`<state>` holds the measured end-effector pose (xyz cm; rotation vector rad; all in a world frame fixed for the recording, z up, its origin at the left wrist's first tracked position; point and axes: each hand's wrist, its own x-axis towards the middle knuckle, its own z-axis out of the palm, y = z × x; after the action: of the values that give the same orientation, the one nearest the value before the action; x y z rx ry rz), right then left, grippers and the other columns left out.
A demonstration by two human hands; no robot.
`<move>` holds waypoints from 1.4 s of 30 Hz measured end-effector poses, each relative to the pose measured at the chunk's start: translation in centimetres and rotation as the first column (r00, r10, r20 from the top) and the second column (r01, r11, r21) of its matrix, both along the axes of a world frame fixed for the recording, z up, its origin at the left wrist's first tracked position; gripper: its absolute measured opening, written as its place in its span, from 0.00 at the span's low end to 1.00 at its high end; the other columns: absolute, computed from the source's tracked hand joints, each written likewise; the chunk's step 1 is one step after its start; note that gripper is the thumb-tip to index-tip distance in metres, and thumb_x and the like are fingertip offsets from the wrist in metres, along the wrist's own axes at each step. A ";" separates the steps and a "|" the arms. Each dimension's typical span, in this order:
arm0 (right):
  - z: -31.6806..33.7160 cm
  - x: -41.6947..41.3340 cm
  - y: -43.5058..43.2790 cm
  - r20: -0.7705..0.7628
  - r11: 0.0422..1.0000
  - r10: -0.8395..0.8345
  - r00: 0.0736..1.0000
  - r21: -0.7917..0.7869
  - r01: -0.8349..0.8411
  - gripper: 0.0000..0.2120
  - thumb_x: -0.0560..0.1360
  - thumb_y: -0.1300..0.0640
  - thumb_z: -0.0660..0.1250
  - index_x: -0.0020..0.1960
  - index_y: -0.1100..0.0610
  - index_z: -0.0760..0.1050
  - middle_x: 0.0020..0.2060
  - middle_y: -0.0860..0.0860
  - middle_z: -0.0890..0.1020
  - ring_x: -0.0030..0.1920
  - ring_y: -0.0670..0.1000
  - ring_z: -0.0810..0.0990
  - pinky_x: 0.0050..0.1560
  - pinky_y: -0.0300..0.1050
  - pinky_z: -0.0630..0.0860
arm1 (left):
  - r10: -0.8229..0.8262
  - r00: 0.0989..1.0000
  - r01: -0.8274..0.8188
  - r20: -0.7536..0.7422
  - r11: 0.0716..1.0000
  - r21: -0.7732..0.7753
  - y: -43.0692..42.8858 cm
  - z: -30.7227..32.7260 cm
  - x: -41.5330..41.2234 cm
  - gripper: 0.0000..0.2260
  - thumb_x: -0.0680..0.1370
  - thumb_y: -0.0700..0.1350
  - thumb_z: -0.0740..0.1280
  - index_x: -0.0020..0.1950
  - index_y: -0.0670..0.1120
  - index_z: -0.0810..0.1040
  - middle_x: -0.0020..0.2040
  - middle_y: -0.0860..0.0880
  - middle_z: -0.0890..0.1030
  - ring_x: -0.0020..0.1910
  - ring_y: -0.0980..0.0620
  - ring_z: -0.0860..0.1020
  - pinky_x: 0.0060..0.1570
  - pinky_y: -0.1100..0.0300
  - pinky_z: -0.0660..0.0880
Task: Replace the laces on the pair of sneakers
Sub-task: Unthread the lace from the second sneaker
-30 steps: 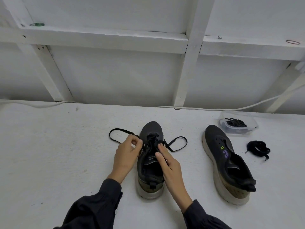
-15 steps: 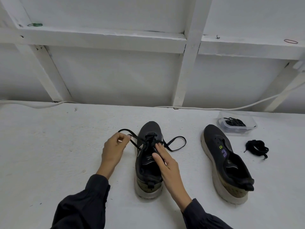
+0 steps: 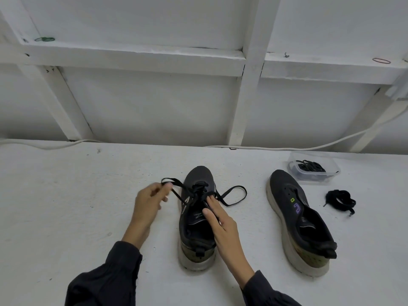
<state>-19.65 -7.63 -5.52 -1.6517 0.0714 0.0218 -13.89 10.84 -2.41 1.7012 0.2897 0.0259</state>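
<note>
- Black lace [image 3: 198,188] runs through only the eyelets nearest the toe of the centre sneaker [image 3: 196,230], which stands toe-away on the white table [image 3: 77,195]. The eyelets further up look empty, so this shoe is partway through.
- Whether that lace is going in or coming out cannot be told from this view.
- Its two free ends loop out to either side, one lying on the table to the right and one lifted to the left.
- The left hand [image 3: 150,204] has its fingers curled and pinches the lifted left end, holding it just off the table beside the shoe.
- The right hand [image 3: 220,221] lies flat with straight fingers on the tongue and lacing, pressing the shoe down and gripping nothing.
- The second sneaker [image 3: 298,219] lies well to the right with no lace in it at all, so it has a full lacing left.
- A coiled lace [image 3: 340,199] lies loose just right of that shoe.
- More spare laces [image 3: 309,166] sit in a clear plastic tub [image 3: 318,181] behind it.
- Which of these are the old laces and which the new is not clear.
- A white cable [image 3: 276,148] runs along the back edge, and a green rubber band [image 3: 44,39] and a red rubber band [image 3: 381,60] rest on the ledge above, all out of reach of the work.
- Nothing blocks the hands, though the slack right loop may well snag under the right wrist.
</note>
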 end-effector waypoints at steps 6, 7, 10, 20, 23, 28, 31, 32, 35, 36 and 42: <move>-0.5 0.0 0.0 -0.002 1.000 -0.008 1.000 0.019 0.008 0.20 0.79 0.51 0.65 0.71 0.49 0.71 0.71 0.38 0.69 0.70 0.32 0.65 0.67 0.25 0.62 | -0.010 0.988 -0.001 -0.152 0.997 -0.074 0.9 0.6 0.2 0.12 0.79 0.53 0.65 0.43 0.46 0.81 0.39 0.50 0.80 0.36 0.53 0.76 0.36 0.60 0.70; -0.6 0.1 0.0 0.000 1.000 -0.010 1.000 0.019 0.010 0.20 0.79 0.52 0.66 0.71 0.49 0.72 0.71 0.38 0.70 0.69 0.31 0.65 0.66 0.24 0.62 | -0.113 0.968 0.101 -0.224 0.993 -0.066 0.7 0.5 -0.2 0.16 0.78 0.57 0.65 0.43 0.46 0.82 0.38 0.51 0.82 0.35 0.54 0.77 0.35 0.61 0.70; -0.6 0.2 0.1 0.009 1.000 -0.015 1.000 0.022 0.015 0.18 0.79 0.52 0.66 0.68 0.45 0.72 0.70 0.38 0.70 0.67 0.28 0.65 0.63 0.22 0.62 | -0.380 0.883 0.368 -0.278 0.925 -0.094 -0.2 0.1 -1.4 0.19 0.74 0.60 0.68 0.47 0.44 0.84 0.40 0.52 0.83 0.37 0.56 0.77 0.35 0.64 0.71; -0.6 0.0 0.0 0.009 0.999 -0.010 1.000 0.048 0.009 0.21 0.79 0.52 0.65 0.71 0.50 0.71 0.71 0.38 0.70 0.69 0.31 0.65 0.69 0.28 0.62 | 0.206 0.979 -0.204 -0.006 0.961 -0.188 0.9 1.0 0.1 0.08 0.78 0.47 0.69 0.39 0.47 0.78 0.37 0.51 0.76 0.38 0.55 0.73 0.38 0.60 0.69; -0.8 0.1 0.0 0.004 0.998 -0.017 1.000 0.059 0.017 0.21 0.79 0.51 0.65 0.71 0.49 0.71 0.70 0.37 0.69 0.66 0.27 0.65 0.64 0.23 0.62 | 0.101 0.992 -0.112 -0.078 0.983 -0.148 0.5 1.0 0.0 0.10 0.79 0.52 0.67 0.41 0.47 0.78 0.38 0.52 0.77 0.34 0.55 0.74 0.35 0.61 0.68; -0.9 0.2 0.1 0.015 0.998 -0.028 0.999 0.057 0.028 0.21 0.79 0.51 0.66 0.71 0.50 0.72 0.69 0.38 0.71 0.67 0.28 0.66 0.62 0.22 0.63 | -0.377 0.904 0.382 -0.205 0.924 -0.013 -0.6 0.5 -1.5 0.13 0.75 0.54 0.71 0.39 0.45 0.82 0.34 0.54 0.79 0.33 0.57 0.75 0.33 0.64 0.68; -1.0 0.3 0.1 0.018 0.998 -0.024 1.000 0.058 0.023 0.20 0.79 0.51 0.66 0.71 0.49 0.72 0.69 0.37 0.71 0.67 0.29 0.66 0.62 0.22 0.63 | -0.267 0.960 0.267 -0.080 0.964 -0.011 -0.2 0.4 -1.2 0.08 0.75 0.47 0.72 0.38 0.45 0.81 0.34 0.52 0.79 0.34 0.57 0.73 0.33 0.64 0.67; -1.0 0.2 0.1 0.019 0.998 -0.023 1.000 0.061 0.022 0.20 0.79 0.51 0.66 0.71 0.49 0.72 0.69 0.36 0.71 0.68 0.30 0.66 0.63 0.23 0.63 | -0.146 0.989 0.144 -0.038 0.988 -0.052 0.0 0.5 -0.8 0.07 0.75 0.45 0.72 0.38 0.45 0.81 0.34 0.52 0.78 0.34 0.56 0.73 0.34 0.63 0.67; -1.0 0.2 0.0 0.019 0.998 -0.018 1.000 0.067 0.016 0.21 0.79 0.51 0.66 0.71 0.49 0.72 0.69 0.35 0.70 0.69 0.31 0.66 0.66 0.25 0.63 | 0.249 0.968 -0.241 -0.003 0.933 -0.269 1.0 1.0 0.2 0.06 0.78 0.45 0.70 0.41 0.47 0.79 0.37 0.52 0.77 0.34 0.55 0.74 0.35 0.61 0.68; -1.0 0.2 0.0 0.020 0.998 -0.019 1.000 0.068 0.017 0.21 0.79 0.51 0.65 0.71 0.49 0.72 0.69 0.35 0.70 0.69 0.31 0.65 0.67 0.26 0.62 | 0.314 0.949 -0.303 -0.011 0.905 -0.299 1.2 1.2 0.4 0.06 0.78 0.46 0.69 0.41 0.48 0.78 0.39 0.52 0.77 0.35 0.55 0.74 0.35 0.61 0.68; -1.0 0.2 0.2 0.055 0.996 -0.014 0.998 0.084 0.010 0.18 0.80 0.53 0.64 0.70 0.47 0.73 0.68 0.35 0.72 0.70 0.33 0.65 0.68 0.28 0.63 | -0.146 0.973 0.135 -0.177 0.988 -0.076 0.3 1.1 -0.7 0.19 0.74 0.61 0.68 0.43 0.45 0.81 0.36 0.53 0.80 0.32 0.56 0.74 0.33 0.62 0.68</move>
<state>-19.47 -7.43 -6.54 -1.5669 0.0378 -0.0295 -14.56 11.12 -1.27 1.6591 0.3022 -0.2430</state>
